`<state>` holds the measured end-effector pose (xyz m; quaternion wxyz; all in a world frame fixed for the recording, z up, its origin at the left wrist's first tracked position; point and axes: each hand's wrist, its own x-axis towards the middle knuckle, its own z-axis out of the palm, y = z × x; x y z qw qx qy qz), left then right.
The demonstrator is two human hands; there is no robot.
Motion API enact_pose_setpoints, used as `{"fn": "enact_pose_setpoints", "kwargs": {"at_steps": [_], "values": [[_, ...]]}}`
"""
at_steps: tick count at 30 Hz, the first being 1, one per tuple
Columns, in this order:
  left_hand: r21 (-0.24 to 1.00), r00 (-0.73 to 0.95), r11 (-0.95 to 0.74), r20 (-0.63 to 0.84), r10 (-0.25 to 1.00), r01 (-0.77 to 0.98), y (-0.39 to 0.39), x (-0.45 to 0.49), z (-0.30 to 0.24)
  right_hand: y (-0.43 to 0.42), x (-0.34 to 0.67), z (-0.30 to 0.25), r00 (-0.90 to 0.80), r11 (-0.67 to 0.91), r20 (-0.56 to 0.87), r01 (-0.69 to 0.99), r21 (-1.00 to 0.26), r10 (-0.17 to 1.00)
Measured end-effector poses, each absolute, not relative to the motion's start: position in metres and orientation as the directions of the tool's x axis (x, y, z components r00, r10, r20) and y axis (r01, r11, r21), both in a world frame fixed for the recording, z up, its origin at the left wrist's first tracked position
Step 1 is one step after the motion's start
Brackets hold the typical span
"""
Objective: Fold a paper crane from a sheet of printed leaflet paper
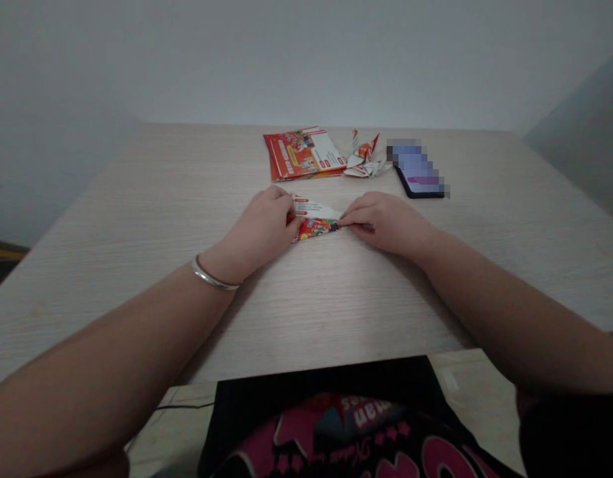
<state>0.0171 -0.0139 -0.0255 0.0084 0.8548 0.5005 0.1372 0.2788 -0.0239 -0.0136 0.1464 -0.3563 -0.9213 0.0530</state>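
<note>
A printed paper sheet (319, 226), red and white and partly folded, lies on the table between my two hands. My left hand (269, 222) has its thumb and fingers closed on the sheet's left end and hides that end. The right end is pinched between the thumb and fingertips of my right hand (379, 222). Beyond them sits a stack of red-and-white printed leaflets (304, 156). Just right of the stack is a folded paper piece (363, 159) with pointed tips, made from similar printed paper.
A phone (418, 172) with a lit screen, partly blurred out, lies at the back right. The pale wood-grain table (162, 172) meets a white wall at its far edge. A thin dark cable (184, 406) runs below the near edge.
</note>
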Motion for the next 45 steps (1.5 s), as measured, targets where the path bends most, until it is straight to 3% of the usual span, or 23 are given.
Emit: {"fn": "enact_pose_setpoints", "kwargs": {"at_steps": [9,20,26,31,41,45], "values": [[0.115,0.434,-0.45,0.141,0.89,0.886,-0.022,0.023,-0.013,-0.029,0.275,-0.009,-0.7,0.723,0.186,0.68,-0.12,0.689],[-0.017,0.451,-0.463,0.263,0.853,0.886,-0.027,0.021,-0.016,-0.034,0.27,-0.005,-0.68,0.692,0.134,0.716,-0.089,0.721],[-0.167,0.766,-0.752,0.239,0.597,0.638,-0.036,0.031,-0.004,-0.031,0.269,-0.005,-0.683,0.697,0.144,0.712,-0.087,0.716],[-0.224,0.854,-0.831,0.251,0.456,0.51,-0.051,0.043,-0.003,-0.027,0.268,-0.003,-0.688,0.7,0.137,0.711,-0.075,0.713],[-0.113,0.81,-0.803,0.052,0.584,0.586,-0.063,0.046,-0.006,-0.031,0.264,0.002,-0.652,0.655,0.087,0.755,-0.013,0.753],[-0.09,0.807,-0.802,0.046,0.589,0.591,-0.062,0.043,-0.011,-0.034,0.263,0.005,-0.641,0.643,0.066,0.766,-0.013,0.765]]}}
